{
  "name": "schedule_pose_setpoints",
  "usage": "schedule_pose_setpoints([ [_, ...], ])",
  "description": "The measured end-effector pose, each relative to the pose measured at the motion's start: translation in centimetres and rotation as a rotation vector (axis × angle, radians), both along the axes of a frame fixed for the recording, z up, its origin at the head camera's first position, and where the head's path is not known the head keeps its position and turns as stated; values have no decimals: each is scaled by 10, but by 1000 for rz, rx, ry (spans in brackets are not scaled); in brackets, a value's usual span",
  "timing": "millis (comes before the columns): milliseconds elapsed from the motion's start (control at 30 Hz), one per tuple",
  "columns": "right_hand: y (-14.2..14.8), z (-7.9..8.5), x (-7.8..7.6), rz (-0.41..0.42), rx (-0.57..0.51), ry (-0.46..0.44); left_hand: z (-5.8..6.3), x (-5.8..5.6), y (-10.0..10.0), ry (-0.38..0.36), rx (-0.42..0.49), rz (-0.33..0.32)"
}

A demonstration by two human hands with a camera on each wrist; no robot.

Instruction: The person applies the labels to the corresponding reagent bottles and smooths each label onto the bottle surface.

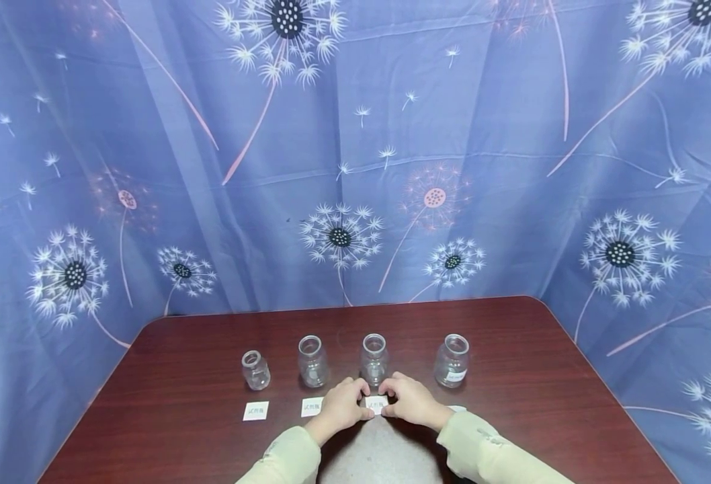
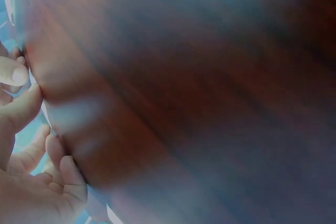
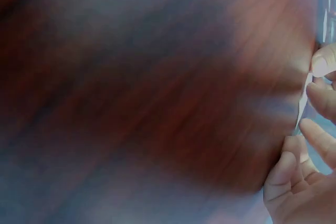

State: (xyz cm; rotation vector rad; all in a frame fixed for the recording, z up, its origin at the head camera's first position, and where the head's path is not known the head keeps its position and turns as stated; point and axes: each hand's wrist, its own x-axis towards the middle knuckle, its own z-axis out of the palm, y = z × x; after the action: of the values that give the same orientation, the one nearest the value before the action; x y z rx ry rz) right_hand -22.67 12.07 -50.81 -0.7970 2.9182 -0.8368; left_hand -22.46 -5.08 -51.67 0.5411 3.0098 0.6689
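A small white label (image 1: 376,404) with printed dark characters lies flat on the table in front of the third glass jar (image 1: 374,359) from the left. My left hand (image 1: 341,403) holds its left edge, thumb at the near corner and forefinger at the far one. At the opposite edge, my right hand (image 1: 414,399) holds it the same way, fingers bent. Both wrist views show the label as a thin white sliver (image 3: 303,100) between the fingertips. The other fingers curl against the tabletop. The jar stands upright just behind the fingertips, its lower part partly hidden.
To the left stand a small jar (image 1: 256,370) and a taller jar (image 1: 313,361), with white labels (image 1: 255,411) on the table before them. On the right, a wide jar (image 1: 452,361) bears a stuck-on label (image 1: 455,376). Another white piece (image 1: 457,408) is mostly behind my right forearm.
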Motion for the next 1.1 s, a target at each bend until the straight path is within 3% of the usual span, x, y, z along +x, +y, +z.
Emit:
schedule_pose_setpoints([
  [167,-2,0,-1,-19,52,10,0,0,1,6,1,3],
  [1100,-4,4,-3,-3,71,-41,1,1,2,-18,4,20],
])
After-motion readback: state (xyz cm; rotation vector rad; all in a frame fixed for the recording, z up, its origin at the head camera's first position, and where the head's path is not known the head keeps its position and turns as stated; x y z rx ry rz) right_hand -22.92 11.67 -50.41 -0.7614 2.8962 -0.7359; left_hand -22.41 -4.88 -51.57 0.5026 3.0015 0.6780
